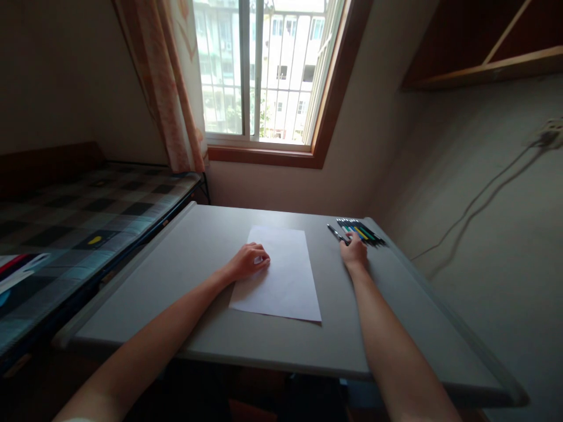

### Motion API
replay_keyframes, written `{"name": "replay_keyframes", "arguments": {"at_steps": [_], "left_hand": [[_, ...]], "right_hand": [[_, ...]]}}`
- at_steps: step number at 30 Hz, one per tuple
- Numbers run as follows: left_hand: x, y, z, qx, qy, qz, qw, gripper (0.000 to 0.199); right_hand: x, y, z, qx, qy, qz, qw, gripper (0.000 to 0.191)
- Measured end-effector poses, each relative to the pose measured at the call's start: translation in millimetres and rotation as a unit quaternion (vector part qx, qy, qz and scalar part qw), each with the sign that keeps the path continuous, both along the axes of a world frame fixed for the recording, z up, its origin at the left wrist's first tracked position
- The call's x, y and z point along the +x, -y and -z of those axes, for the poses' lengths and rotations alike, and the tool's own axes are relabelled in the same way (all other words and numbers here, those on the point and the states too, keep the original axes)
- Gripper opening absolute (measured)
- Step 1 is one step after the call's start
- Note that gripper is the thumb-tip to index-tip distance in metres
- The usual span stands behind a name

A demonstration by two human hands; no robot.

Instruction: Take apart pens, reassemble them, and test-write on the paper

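The left hand (pixel 250 261) rests at the left side of a white sheet of paper (pixel 288 284), fingers loosely curled, a gap showing between thumb and fingers. The right hand (pixel 354 253) has thumb and fingers at the near end of a dark pen (pixel 335 232); whether the pen is lifted is unclear. Just beyond and right of this grip, a row of pens (pixel 369 233) lies on the grey table (pixel 197 246). Well left of both hands is a checked mattress (pixel 114 196); well beyond them, a window (pixel 281 82) with a patterned curtain (pixel 173 82) on its left.
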State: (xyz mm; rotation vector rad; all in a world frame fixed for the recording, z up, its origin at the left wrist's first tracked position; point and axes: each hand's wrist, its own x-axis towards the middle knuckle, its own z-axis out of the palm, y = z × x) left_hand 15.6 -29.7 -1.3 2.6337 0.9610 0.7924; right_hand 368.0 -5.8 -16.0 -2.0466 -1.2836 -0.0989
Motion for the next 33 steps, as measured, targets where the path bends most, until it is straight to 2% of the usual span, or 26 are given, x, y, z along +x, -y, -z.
{"name": "replay_keyframes", "arguments": {"at_steps": [3, 6, 9, 14, 24, 33], "left_hand": [[0.5, 1.4, -1.5, -0.006, 0.002, -0.001, 1.0, 0.018], [0.8, 1.8, -1.8, -0.009, 0.009, -0.001, 1.0, 0.018], [0.6, 0.6, -0.7, -0.01, 0.012, 0.003, 1.0, 0.018], [0.3, -2.0, 1.0, -0.01, 0.013, 0.009, 1.0, 0.019], [0.2, -0.6, 0.0, -0.026, 0.017, 0.003, 1.0, 0.019], [0.4, -0.8, -0.4, -0.027, 0.017, 0.001, 1.0, 0.02]], "right_hand": [[3.0, -0.4, 0.9, 0.022, -0.007, 0.002, 1.0, 0.028], [3.3, -0.6, 0.8, 0.032, 0.0, -0.003, 0.999, 0.03], [1.0, 1.7, -0.9, 0.005, 0.019, 0.003, 1.0, 0.035], [-1.3, 7.1, -4.7, -0.023, 0.039, 0.032, 0.998, 0.033], [6.5, -0.1, 0.4, 0.032, 0.002, 0.04, 0.999, 0.03], [14.2, 1.0, -1.8, 0.023, -0.003, 0.059, 0.998, 0.028]]}}
